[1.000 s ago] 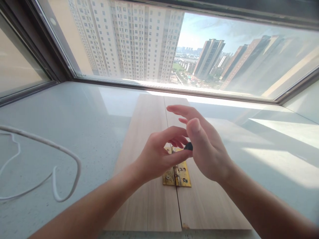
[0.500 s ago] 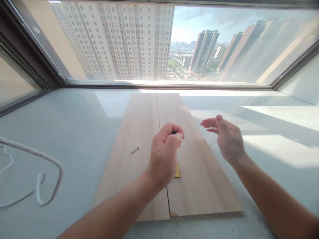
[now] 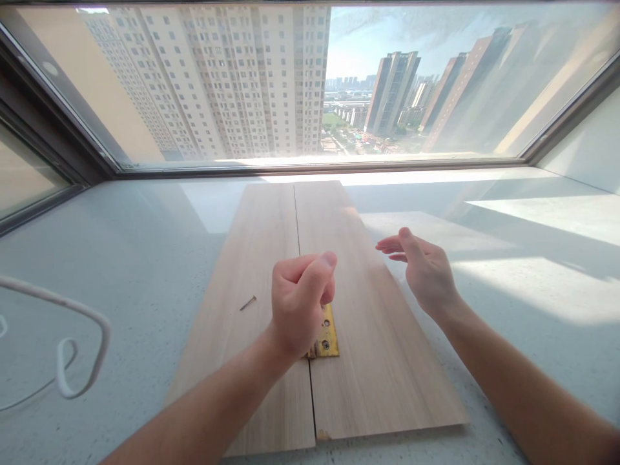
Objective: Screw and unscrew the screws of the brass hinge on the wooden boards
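My left hand (image 3: 301, 300) is closed in a fist above a brass-coloured hinge (image 3: 329, 336). Whatever the fist may hold is hidden by its fingers. The hinge lies over the seam between two pale wooden boards, a left board (image 3: 217, 349) and a right board (image 3: 382, 361), and a screw head shows in one of its holes. A loose screw (image 3: 248, 303) rests on the left board, to the left of my fist. My right hand (image 3: 429, 274) hovers open near the right board's edge, fingers stretched toward the left, with nothing in it.
The boards lie on a speckled pale windowsill (image 3: 145, 284) with sunlit patches at the right. A white cable (image 3: 82, 307) curls at the far left. Beyond the boards runs a dark window frame (image 3: 387, 169), with tall buildings outside.
My left fist has tilted and lowered, and the dark bit that showed inside it is out of sight. More of the hinge shows. The view has shifted slightly; my right hand stays open.
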{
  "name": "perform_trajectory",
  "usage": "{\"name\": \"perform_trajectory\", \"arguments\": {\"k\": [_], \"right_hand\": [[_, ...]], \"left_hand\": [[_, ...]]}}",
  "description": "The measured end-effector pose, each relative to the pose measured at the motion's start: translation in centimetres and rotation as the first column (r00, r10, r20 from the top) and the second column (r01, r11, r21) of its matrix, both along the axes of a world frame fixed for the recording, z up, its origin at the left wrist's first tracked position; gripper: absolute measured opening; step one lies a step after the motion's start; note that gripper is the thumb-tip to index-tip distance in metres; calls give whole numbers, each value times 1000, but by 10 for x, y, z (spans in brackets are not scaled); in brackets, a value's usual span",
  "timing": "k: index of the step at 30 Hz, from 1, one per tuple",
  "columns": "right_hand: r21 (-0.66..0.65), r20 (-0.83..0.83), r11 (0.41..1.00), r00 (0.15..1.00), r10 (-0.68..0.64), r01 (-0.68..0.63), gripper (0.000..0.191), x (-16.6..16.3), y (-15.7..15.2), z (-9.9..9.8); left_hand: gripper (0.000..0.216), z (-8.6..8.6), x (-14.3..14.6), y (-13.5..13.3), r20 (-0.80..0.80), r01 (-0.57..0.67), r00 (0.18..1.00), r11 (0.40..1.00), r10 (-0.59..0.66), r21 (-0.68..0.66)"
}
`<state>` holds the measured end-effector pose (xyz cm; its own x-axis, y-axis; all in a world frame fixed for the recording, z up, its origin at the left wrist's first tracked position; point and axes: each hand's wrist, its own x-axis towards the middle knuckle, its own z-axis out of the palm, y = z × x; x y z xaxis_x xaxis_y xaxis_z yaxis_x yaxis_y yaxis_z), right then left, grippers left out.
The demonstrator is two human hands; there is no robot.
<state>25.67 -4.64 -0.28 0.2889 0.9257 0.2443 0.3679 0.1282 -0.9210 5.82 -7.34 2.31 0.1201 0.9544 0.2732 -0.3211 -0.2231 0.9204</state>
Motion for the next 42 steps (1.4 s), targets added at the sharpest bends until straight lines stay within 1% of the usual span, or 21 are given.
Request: {"name": "perform_trajectory", "arguments": {"k": [3,6,8,9,11,13,15,16,18,20,23,25,27,29,32,34,36,39,42], "right_hand": [[-6,-11,1000,1000,10,-10,48,0,0,-3],[-1,-8,1000,1000,-2,2,49,1,1,-9],[12,5,1000,1000,-7,7,48,4,2,-14],[21,14,1000,1000,-5,5,48,6,3,-17],[40,28,999,1000,-6,5,47,9,5,-21],[50,28,999,999,-22,20,47,13,8,-23],[40,6,998,999,-51,50,48,17,11,-26],[30,-7,997,998,-65,65,48,19,12,-27],[11,-26,996,996,-89,89,49,21,16,-30],[2,-29,995,994,-102,102,49,23,19,-32],[-2,-15,994,994,-105,105,49,23,22,-35],[-1,5,995,995,-97,97,47,23,23,-36],[2,28,996,996,-87,87,46,22,23,-36],[5,46,997,996,-80,79,45,21,22,-36],[7,58,997,996,-74,74,44,20,22,-36],[4,58,997,996,-71,71,45,20,22,-37],[0,54,997,996,-71,71,45,21,22,-37],[-4,52,997,996,-75,75,46,21,22,-37],[-11,58,997,995,-77,78,46,21,22,-36]], "left_hand": [[54,2,-7,8,54,197,979,980,-194,-40],[56,7,-12,18,106,410,911,906,-400,-102],[57,9,-12,22,104,478,878,870,-468,-120],[57,10,-11,23,96,486,873,865,-477,-122],[52,11,-11,23,95,468,883,875,-459,-121],[42,11,-11,20,105,425,904,899,-415,-103],[31,12,-14,16,86,341,938,938,-335,-61],[29,12,-15,14,63,287,957,957,-284,-41],[33,11,-18,10,8,168,986,985,-168,-24],[37,10,-18,4,-27,55,998,997,-57,-47],[42,8,-13,-6,8,-42,999,995,43,-85],[49,6,-8,-12,72,-63,995,995,69,-80],[54,5,-4,-14,91,-50,994,997,54,-51],[58,6,-1,-12,54,34,998,999,-33,-15],[57,8,-1,-1,-30,224,974,974,-223,19],[52,9,-1,5,-45,290,956,957,-288,25],[47,9,-1,7,-37,270,962,963,-270,18],[44,7,-2,5,-48,140,989,989,-138,46],[43,4,-3,0,-50,29,998,996,-25,78]]}}
